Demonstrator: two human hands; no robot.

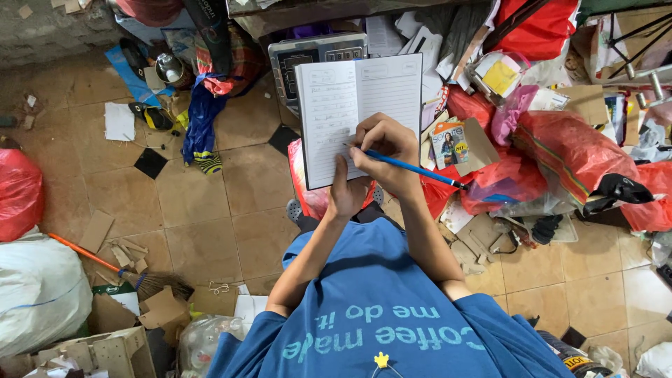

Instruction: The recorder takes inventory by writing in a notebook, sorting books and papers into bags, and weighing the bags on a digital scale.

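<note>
While hands (pixel 381 143) write, notebook (pixel 357 112), scale (pixel 315 56), red bags (pixel 574 147).

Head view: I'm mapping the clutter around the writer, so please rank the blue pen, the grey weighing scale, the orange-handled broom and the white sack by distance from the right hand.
1. Blue pen: held in the right hand.
2. Grey weighing scale: behind the open notebook, upper centre.
3. Orange-handled broom: on the floor, lower left.
4. White sack: far left edge.

Bare tiled floor (pixel 196 210) lies open leftward (red bags (pixel 560 150) and cardboard scraps (pixel 483 241) crowd the right).
</note>
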